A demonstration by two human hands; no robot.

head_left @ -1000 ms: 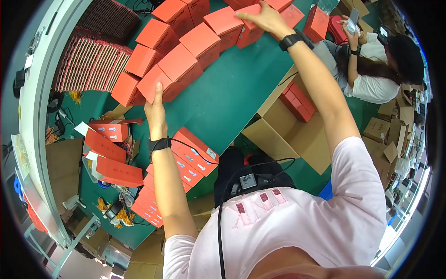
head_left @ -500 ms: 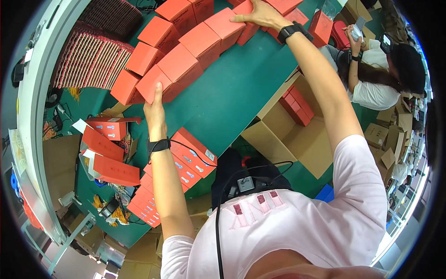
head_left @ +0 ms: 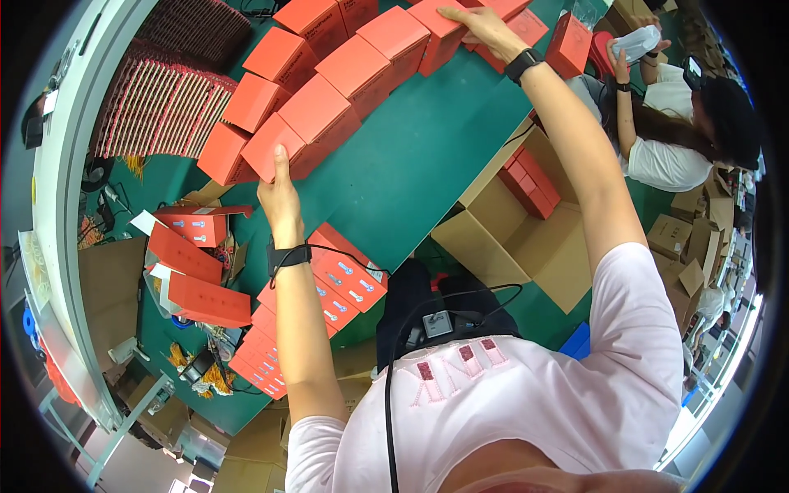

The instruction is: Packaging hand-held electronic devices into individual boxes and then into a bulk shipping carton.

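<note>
The person's left hand [head_left: 281, 197] rests at the near-left end of the front row of red boxes, its thumb lying on the end box [head_left: 274, 148]; the remaining fingers are hidden, so how firmly they grip cannot be told. This hand has kept its place over the last second.

The right hand [head_left: 491, 34] has changed position: formerly it reached across the fourth box [head_left: 394, 34], whereas it now lies farther right, at the fifth box [head_left: 437, 33]. Its digits are parted, one laid over the top of that box; whether they pinch it cannot be told. The fourth box is thus uncovered, and the fifth appears to stand next to it, which suggests that the row is being lengthened or evened up between the two hands.

Behind lies a second row of red boxes [head_left: 282, 59], on the same green table [head_left: 399, 160]. Nearer the body, further red boxes [head_left: 352, 275] are stacked beside the left forearm. To the right, an open carton [head_left: 485, 238] contains smaller-looking red boxes [head_left: 528, 185]. Beyond it, a co-worker [head_left: 670, 160], whose second hand has come into view, holds a white object [head_left: 637, 43].
</note>
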